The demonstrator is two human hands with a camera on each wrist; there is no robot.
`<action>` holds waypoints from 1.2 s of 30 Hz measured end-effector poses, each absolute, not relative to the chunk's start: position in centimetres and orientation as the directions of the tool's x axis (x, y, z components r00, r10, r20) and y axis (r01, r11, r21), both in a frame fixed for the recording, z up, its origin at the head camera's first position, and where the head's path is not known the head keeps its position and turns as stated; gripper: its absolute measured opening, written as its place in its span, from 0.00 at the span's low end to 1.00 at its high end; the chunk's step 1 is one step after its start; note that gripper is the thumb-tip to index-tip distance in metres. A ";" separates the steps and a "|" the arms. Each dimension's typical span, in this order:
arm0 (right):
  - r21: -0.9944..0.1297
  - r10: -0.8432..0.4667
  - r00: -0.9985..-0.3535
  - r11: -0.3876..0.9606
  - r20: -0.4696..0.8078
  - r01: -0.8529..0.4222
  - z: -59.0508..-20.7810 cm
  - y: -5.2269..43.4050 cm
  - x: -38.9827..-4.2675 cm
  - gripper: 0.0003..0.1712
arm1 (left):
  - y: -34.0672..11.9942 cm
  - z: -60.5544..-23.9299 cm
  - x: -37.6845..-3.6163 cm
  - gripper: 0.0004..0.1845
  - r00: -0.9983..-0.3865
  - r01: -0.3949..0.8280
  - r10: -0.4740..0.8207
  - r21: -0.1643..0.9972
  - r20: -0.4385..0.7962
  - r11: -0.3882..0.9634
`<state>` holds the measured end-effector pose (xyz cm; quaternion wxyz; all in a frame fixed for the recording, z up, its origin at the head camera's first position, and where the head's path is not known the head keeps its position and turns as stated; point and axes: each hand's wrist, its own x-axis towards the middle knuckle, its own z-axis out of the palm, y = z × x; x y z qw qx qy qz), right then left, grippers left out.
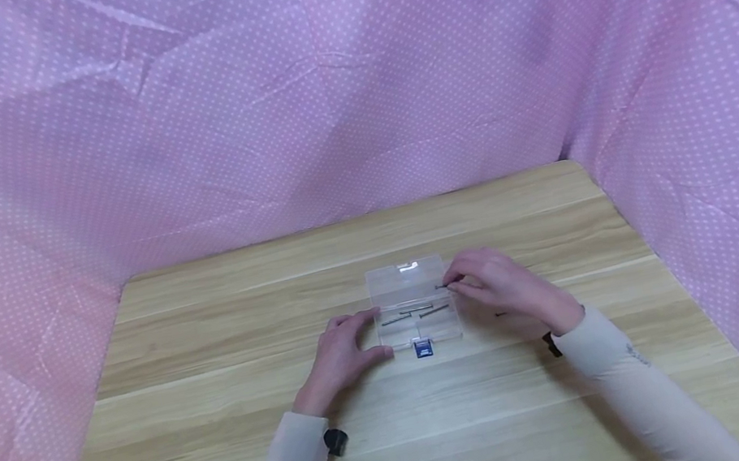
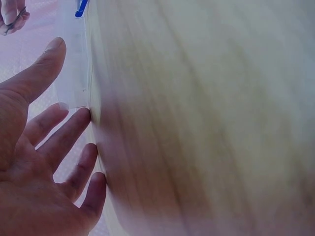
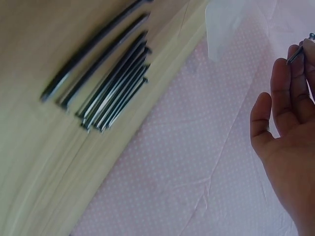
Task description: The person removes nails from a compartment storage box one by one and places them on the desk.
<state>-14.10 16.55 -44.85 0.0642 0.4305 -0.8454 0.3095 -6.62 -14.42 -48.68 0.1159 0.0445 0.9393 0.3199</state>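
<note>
A clear plastic box [image 1: 440, 327] lies with its lid [image 1: 397, 285] folded back in the head view. Inside it are three loose nails [image 1: 396, 320]. My left hand [image 1: 340, 355] rests at the box's left side, thumb by the front corner and forefinger farther back, its fingers extended in the left wrist view. Above the box's right edge, my right hand [image 1: 497, 282] pinches another nail [image 3: 297, 53] between thumb and fingertips. A blue latch [image 1: 423, 349] sticks out at the box's front.
Several more nails [image 3: 115, 81] lie side by side on the wooden table [image 1: 222, 405]; the right hand mostly hides them in the head view. Pink dotted cloth [image 1: 318, 108] hangs behind the table and on both sides.
</note>
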 end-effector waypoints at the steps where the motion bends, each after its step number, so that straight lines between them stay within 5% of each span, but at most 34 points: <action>1: -0.463 -0.684 -0.617 0.433 0.391 -0.773 -44.9 16.7 -14.2 0.07 | -14.4 -48.7 -6.6 0.41 -0.969 0.005 0.155 0.612 -0.194 0.791; 13: -0.457 -0.636 -0.628 0.440 0.449 -0.773 -45.1 19.0 -15.2 0.07 | -14.5 -48.8 -6.7 0.41 -0.969 -0.010 0.143 0.611 -0.202 0.791; 36: -0.519 -0.577 -0.754 0.561 0.314 -0.645 -46.1 21.9 -17.3 0.06 | -14.5 -48.9 -6.8 0.42 -0.968 -0.013 0.142 0.604 -0.207 0.797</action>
